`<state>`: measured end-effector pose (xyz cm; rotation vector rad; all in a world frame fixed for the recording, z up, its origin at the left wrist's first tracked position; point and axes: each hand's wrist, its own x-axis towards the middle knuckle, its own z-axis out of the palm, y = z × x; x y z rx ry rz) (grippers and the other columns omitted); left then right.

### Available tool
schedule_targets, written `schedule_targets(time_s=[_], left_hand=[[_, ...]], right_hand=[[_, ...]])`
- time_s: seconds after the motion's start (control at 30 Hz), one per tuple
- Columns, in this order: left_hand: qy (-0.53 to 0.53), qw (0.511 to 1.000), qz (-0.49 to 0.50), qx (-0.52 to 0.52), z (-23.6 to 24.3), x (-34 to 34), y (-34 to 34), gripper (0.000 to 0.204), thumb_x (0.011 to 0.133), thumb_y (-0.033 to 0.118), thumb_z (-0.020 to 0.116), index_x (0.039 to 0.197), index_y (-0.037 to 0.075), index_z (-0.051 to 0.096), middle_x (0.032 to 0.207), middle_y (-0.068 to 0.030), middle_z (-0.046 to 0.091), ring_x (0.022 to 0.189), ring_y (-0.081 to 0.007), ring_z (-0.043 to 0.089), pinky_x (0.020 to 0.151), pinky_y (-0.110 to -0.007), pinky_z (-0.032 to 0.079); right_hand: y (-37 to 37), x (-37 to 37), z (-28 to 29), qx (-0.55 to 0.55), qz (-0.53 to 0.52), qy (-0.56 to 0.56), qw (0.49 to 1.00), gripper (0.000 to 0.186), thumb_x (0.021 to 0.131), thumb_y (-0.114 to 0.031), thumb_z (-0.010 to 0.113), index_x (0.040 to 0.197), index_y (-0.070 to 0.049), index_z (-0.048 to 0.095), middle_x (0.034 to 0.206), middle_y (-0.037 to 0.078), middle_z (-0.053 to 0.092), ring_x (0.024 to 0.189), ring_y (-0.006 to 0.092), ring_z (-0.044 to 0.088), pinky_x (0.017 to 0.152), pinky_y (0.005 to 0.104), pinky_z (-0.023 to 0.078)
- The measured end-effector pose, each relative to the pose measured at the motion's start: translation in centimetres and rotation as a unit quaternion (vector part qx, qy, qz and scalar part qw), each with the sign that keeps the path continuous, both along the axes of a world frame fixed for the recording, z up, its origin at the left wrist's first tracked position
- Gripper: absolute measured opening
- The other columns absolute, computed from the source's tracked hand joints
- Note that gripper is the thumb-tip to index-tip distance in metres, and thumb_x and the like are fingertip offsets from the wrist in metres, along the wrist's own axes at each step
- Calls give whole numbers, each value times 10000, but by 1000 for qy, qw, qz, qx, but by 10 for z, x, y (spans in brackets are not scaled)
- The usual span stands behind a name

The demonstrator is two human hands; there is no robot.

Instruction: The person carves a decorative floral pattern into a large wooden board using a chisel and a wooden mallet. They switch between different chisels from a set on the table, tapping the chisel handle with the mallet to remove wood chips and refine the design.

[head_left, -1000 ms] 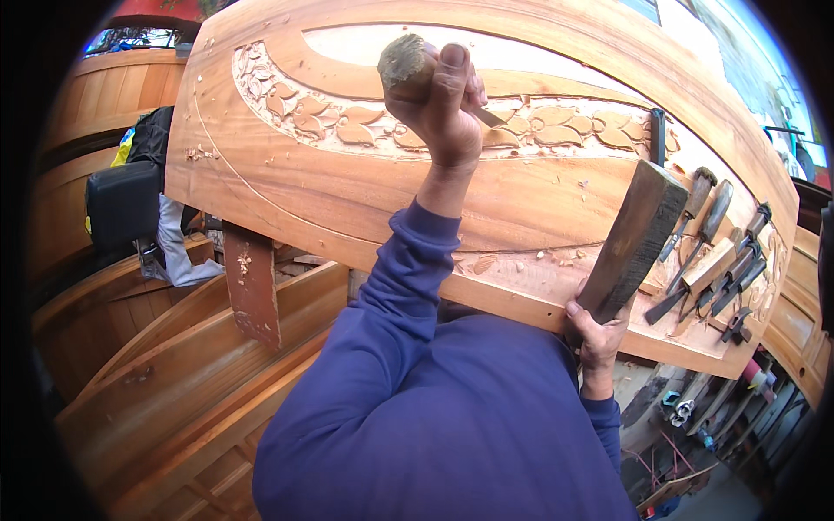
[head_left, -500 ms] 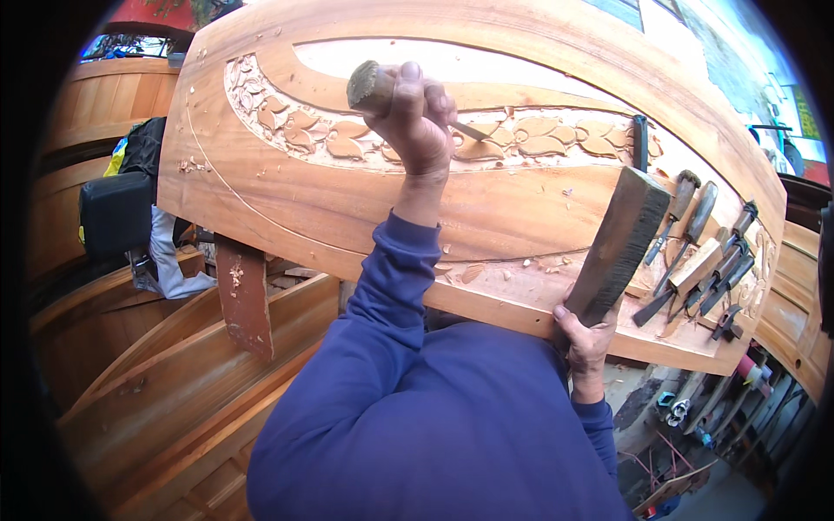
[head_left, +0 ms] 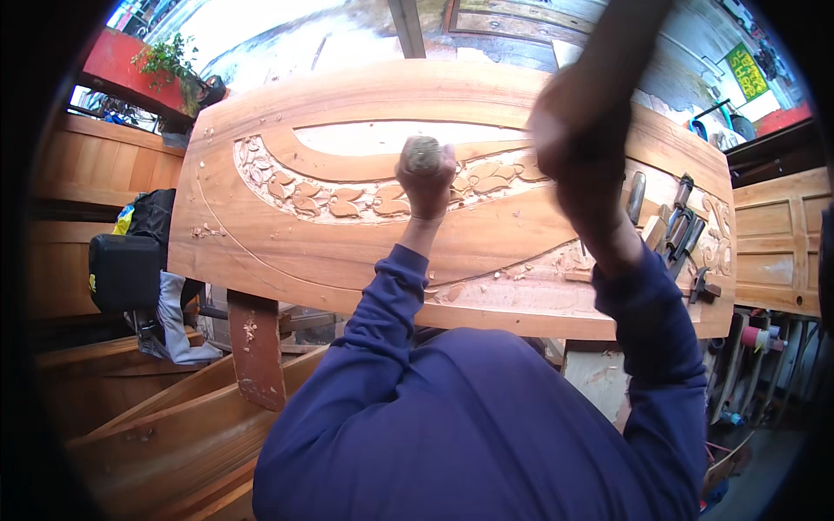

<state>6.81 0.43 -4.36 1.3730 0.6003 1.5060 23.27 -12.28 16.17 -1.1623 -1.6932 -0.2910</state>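
Observation:
My left hand (head_left: 427, 193) is wrapped round the worn wooden handle of a carving chisel (head_left: 423, 154), held upright over the carved band. Its blade is mostly hidden behind the hand. High on the right, my right hand (head_left: 580, 130) is closed on a long dark wooden mallet (head_left: 627, 35), smeared by motion and cut off by the top edge. Under both hands lies a broad wooden panel (head_left: 504, 239). A curved band of carved flowers and leaves (head_left: 346, 201) runs across it, with wood shavings in and around the carving.
Several chisels (head_left: 682, 227) lie on the panel's right side, near a small dark-headed tool (head_left: 702, 286). A black case (head_left: 126, 272) stands left of the panel. Wooden boards (head_left: 174, 443) lie at lower left, and a panelled door (head_left: 782, 239) stands at right.
My right hand has swung the mallet up from the panel's near edge to high above it. The chisel in my left hand stands more upright. The view has tilted up.

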Motion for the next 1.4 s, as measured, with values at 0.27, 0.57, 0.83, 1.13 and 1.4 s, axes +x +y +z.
schedule_targets(time_s=[0.27,0.57,0.83,1.13,1.4], left_hand=[[11,968,-181,-171,34,-14,-14,382,874,18,812,1222,-10,658,1142,-78,725,1026,-135,692,791,-264,575],[-153,977,-37,-143,40,-11,16,187,981,175,712,896,96,565,611,14,518,489,-94,487,494,-268,481],[46,997,-56,-25,27,4,-18,172,867,49,778,875,55,607,722,1,628,636,-79,574,604,-255,481],[86,995,-43,-28,28,1,-20,184,846,54,806,895,57,628,772,8,663,694,-78,600,681,-270,513],[113,983,-133,-48,39,1,-25,225,855,22,813,1038,28,682,887,-17,730,751,-91,674,653,-256,552]], right_hand=[[-39,-16,-21,-157,-129,-178,963,857,853,-25,711,1596,-367,456,862,75,602,736,263,690,620,416,603],[-100,-9,-46,-199,-136,145,959,900,811,96,707,1621,-193,441,1421,154,665,1232,222,681,999,345,546],[-138,-1,-48,-229,-207,209,928,944,842,90,728,1664,-116,313,1598,119,509,1387,168,547,1113,320,472],[-107,6,39,-16,-196,178,964,340,914,-124,781,1228,-56,670,1005,31,674,831,126,661,792,263,542],[-83,-10,-58,-212,-218,-181,935,747,919,0,648,1587,-280,468,861,49,631,681,198,656,621,376,608]])
